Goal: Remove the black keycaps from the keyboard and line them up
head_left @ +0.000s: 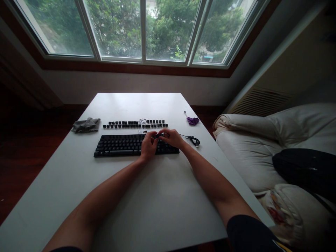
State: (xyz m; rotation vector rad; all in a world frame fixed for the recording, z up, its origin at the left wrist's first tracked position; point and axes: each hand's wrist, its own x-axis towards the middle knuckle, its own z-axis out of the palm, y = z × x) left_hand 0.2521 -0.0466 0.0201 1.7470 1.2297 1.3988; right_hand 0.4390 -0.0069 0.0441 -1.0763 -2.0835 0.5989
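A black keyboard [118, 145] lies across the white table, with keycaps on much of it. Over its right part my two hands meet, fingertips close together. My left hand [149, 146] is closed, thumb and fingers pinching a small black piece, apparently a keycap [158, 135]. From the other side my right hand [172, 137] is bent round the same piece, its fingers closed on it. The fingers partly hide the piece, and my hands cover several keys. Loose black keycaps [128, 126] stand in two rows behind the keyboard.
A grey cloth [86, 125] lies at the table's left edge. On the right are a purple cloth-like item [193, 121] and a coiled black cable [194, 141]. A clear round item [142, 121] sits among the keycaps. A cream sofa [241, 157] borders the table.
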